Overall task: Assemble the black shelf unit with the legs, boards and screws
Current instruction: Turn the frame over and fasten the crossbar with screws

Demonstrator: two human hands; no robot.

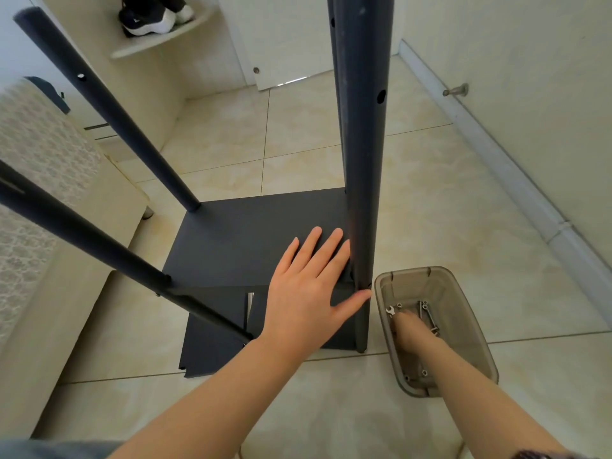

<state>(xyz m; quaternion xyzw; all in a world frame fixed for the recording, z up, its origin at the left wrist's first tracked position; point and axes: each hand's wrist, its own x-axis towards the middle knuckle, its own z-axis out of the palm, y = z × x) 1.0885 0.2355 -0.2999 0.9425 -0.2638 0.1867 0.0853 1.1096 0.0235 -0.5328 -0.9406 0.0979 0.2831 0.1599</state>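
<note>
Floor tiles, pale and glossy, carried the half-built shelf unit, which stood in the middle of the view. Four dark legs rose from it: one tall leg on the right with another close behind it, and two leaning out to the left. A black board sat between the legs, low down, with more boards lying flat beneath it.

A tinted plastic bin stood just beside the right leg. The left hand lay flat on the board, fingers straight and spread, thumb touching the leg. The right hand reached into the bin, blurred behind its wall, so I could not tell whether its fingers had closed on anything. Screws and a small wrench lay at the bottom.

The legs looked like stiff, smooth painted tubes, probably slick, and best held low near the joint. The board seemed thin, rigid and light, likely to shift unless pressed down. The screws were small and easy to drop, so a pinch along the shaft would suit.
</note>
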